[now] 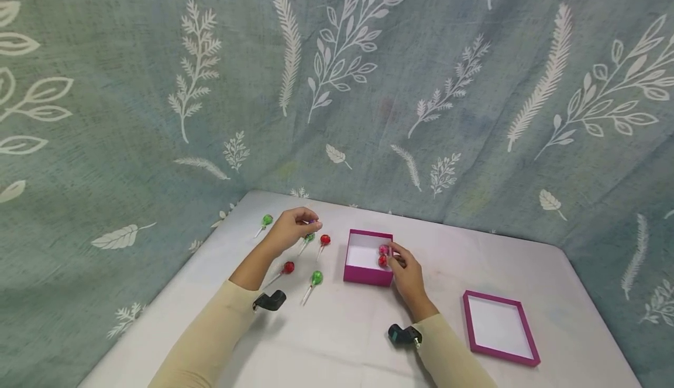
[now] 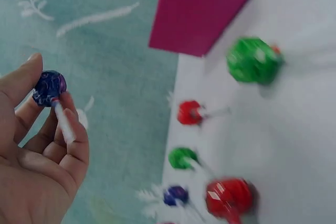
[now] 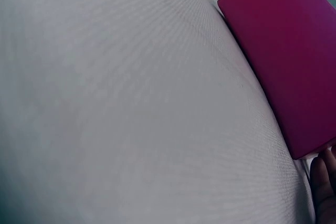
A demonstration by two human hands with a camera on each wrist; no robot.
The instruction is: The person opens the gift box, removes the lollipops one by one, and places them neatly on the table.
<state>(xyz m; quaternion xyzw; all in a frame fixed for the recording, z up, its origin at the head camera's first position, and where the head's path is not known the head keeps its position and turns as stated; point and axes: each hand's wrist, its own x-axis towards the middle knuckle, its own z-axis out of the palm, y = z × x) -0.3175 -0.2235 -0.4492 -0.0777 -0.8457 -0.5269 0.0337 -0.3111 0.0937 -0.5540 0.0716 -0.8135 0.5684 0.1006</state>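
Observation:
My left hand (image 1: 291,228) is raised over the left part of the table. In the left wrist view, its thumb and fingers pinch a blue-purple wrapped lollipop (image 2: 50,87) by the head, white stick pointing down. My right hand (image 1: 406,271) holds the right wall of an uncovered magenta box (image 1: 367,275), its fingertips right at the rim. Inside, a pink lollipop (image 1: 384,250) and a red lollipop (image 1: 382,261) show against that wall, close to the fingertips. Only a few fingers (image 3: 321,174) appear in the right wrist view, beside the box's lower corner.
Left of the box lie several lollipops, among them green ones (image 1: 316,278) and red ones (image 1: 325,240). Another blue lollipop (image 2: 176,196) lies farther off in the left wrist view. The magenta-rimmed lid (image 1: 500,325) lies on the right, white inside up. A leaf-patterned cloth (image 1: 337,160) hangs behind.

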